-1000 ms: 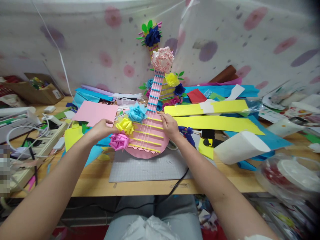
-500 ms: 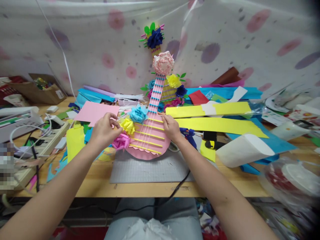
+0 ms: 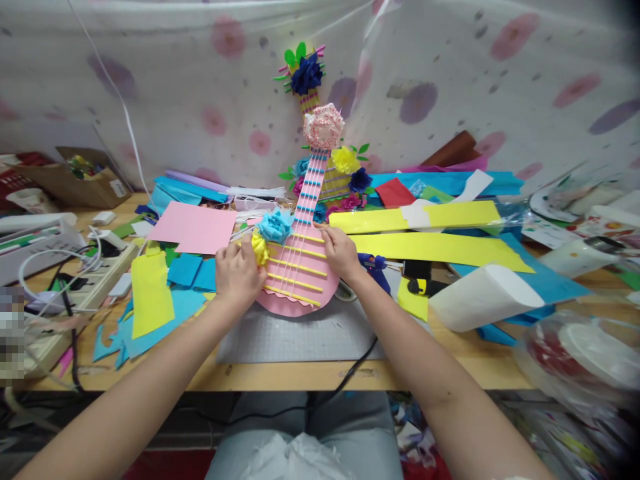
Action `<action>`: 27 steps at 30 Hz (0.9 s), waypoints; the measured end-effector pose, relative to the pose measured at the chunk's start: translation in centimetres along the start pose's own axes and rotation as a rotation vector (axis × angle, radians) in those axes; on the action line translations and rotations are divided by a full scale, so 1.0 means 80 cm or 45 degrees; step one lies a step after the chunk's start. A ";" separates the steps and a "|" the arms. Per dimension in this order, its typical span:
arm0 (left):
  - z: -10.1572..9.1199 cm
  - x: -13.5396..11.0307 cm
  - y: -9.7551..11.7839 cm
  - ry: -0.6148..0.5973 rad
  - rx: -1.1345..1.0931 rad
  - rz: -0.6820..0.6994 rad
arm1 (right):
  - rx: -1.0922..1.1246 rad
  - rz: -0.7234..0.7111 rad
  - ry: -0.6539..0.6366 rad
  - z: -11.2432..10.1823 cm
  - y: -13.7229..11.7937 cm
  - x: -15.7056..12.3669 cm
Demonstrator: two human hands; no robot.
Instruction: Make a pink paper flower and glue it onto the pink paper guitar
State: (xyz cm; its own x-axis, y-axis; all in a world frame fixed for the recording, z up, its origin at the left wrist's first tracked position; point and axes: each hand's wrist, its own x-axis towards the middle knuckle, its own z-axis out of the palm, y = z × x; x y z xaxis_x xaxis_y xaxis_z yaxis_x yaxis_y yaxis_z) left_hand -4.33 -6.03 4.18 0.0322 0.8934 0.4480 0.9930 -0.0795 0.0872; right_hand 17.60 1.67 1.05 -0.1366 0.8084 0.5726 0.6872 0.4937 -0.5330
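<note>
A pink paper guitar [image 3: 300, 270] with yellow strips and white strings stands tilted on a grey cutting mat [image 3: 300, 333]. Its neck ends in a pink-white flower [image 3: 323, 125]. My left hand [image 3: 240, 272] is closed over the guitar's left edge, covering the pink paper flower and touching the yellow flower [image 3: 260, 248]. A blue flower [image 3: 275, 225] sits just above. My right hand [image 3: 341, 252] grips the guitar's right edge with curled fingers.
Yellow paper strips [image 3: 430, 245], blue sheets and a pink sheet [image 3: 194, 228] litter the wooden table. A glue gun [image 3: 379, 268] lies right of the guitar. A power strip with cables [image 3: 85, 283] is at left, a white paper roll [image 3: 480, 297] at right.
My left hand has moved right from beside the flowers onto the guitar's left edge, now covering the pink flower. My right hand has stayed on the right edge.
</note>
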 end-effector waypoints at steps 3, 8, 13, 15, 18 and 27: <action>0.010 -0.003 0.001 0.062 0.018 -0.030 | 0.014 0.014 -0.003 0.000 0.000 0.000; 0.023 -0.008 0.001 0.140 -0.018 -0.068 | 0.025 0.037 0.010 -0.003 -0.003 -0.001; 0.029 -0.011 0.000 0.212 -0.102 -0.122 | 0.002 0.051 0.034 -0.009 -0.008 -0.002; 0.031 -0.012 0.000 0.230 -0.132 -0.127 | -0.010 0.061 0.043 -0.011 -0.009 -0.003; 0.032 -0.013 0.001 0.231 -0.159 -0.136 | -0.016 0.069 0.056 -0.012 -0.010 -0.003; 0.032 -0.006 0.008 0.179 -0.074 -0.157 | -0.010 0.048 0.067 -0.012 -0.010 -0.004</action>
State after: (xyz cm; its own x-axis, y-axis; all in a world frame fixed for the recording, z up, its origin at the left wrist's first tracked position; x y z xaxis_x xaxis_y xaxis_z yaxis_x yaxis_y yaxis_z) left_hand -3.43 -5.39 1.74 -0.1093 0.8278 0.5503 0.9802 -0.0024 0.1982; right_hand 17.75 0.70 1.90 -0.0728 0.8082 0.5845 0.6966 0.4606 -0.5501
